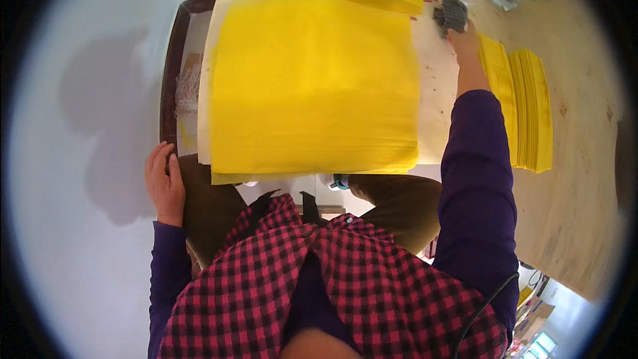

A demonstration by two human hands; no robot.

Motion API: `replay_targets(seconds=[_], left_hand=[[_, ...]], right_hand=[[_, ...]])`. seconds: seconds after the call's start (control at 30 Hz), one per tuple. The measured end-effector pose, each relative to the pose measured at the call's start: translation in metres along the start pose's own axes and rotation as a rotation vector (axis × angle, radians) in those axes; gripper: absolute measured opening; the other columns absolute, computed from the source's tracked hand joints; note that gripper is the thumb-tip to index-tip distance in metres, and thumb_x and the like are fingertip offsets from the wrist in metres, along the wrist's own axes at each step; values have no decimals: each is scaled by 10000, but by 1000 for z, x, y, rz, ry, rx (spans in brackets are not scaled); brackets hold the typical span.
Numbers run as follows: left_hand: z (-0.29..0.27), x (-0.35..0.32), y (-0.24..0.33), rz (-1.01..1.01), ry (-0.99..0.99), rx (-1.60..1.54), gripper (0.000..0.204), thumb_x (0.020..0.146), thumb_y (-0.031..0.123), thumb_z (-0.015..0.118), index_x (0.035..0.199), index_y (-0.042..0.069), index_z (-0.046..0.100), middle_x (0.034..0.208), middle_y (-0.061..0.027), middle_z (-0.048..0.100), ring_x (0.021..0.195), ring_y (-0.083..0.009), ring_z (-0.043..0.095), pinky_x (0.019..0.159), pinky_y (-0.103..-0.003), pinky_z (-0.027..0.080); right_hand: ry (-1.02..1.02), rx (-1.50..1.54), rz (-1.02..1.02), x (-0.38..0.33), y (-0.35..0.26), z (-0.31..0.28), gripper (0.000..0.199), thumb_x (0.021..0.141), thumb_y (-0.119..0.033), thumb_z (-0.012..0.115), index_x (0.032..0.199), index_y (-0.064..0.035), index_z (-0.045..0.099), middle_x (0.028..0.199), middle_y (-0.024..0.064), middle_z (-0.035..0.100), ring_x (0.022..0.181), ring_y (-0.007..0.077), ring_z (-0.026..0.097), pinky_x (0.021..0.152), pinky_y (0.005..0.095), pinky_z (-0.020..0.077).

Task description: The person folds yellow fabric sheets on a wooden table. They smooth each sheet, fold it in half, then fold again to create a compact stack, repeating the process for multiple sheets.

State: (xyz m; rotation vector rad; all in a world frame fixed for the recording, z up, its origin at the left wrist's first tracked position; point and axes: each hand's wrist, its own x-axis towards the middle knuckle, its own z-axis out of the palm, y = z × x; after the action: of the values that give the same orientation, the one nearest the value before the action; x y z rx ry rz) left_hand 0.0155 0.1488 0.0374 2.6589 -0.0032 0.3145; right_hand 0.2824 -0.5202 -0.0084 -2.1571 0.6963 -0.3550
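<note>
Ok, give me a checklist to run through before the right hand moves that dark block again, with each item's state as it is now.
1. Right hand has hold of the dark block: ok, the fingers meet it at the far end of the board.
2. Big yellow sheet stack lies flat and squared: ok, edges look even.
3. Left hand is off the sheets: ok, it rests by the dark tray's near corner.
4. Block's underside loaded or clean: cannot tell, hidden.
5. Narrow yellow stacks at the right are out of the arm's way: not ok, the forearm passes right beside them.
</note>
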Motion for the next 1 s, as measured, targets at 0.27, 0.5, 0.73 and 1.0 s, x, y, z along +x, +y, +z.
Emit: replay_targets(seconds=[0.27, 0.5, 0.73, 1.0], left_hand=[[1, 1, 0, -2, 42, 28, 202, 919, 122, 552, 1080, 25, 628, 1179, -140, 600, 1109, -303, 545, 961, -382, 413], [2, -1, 1, 33, 113, -3, 195, 890, 99, 567, 1051, 9, 630, 1135, -147, 620, 1078, -316, 563, 941, -382, 426], [-2, -2, 6, 182, 150, 51, 224, 862, 67, 566, 1072, 13, 622, 1160, -158, 610, 1080, -324, 564, 944, -402, 423], [11, 18, 51, 464, -1, -233, 359, 879, 69, 532, 1235, 32, 556, 1307, -150, 533, 1259, -327, 456, 1067, -424, 330]], right_hand=[[248, -573, -360, 2, -13, -4, 476, 893, -488, 522, 973, -44, 674, 912, 221, 666, 869, 408, 625, 759, 484, 476], [70, -448, -216, -47, -24, -15, 526, 900, -536, 497, 1031, -59, 676, 992, 195, 665, 950, 372, 615, 824, 439, 470], [138, -186, -563, -177, -30, -38, 347, 926, -372, 551, 1086, -88, 671, 1113, 146, 646, 1048, 306, 593, 903, 400, 447], [-22, -219, -659, -324, -36, -53, 253, 908, -184, 589, 1113, -46, 643, 1175, 149, 618, 1110, 324, 539, 995, 401, 392]])
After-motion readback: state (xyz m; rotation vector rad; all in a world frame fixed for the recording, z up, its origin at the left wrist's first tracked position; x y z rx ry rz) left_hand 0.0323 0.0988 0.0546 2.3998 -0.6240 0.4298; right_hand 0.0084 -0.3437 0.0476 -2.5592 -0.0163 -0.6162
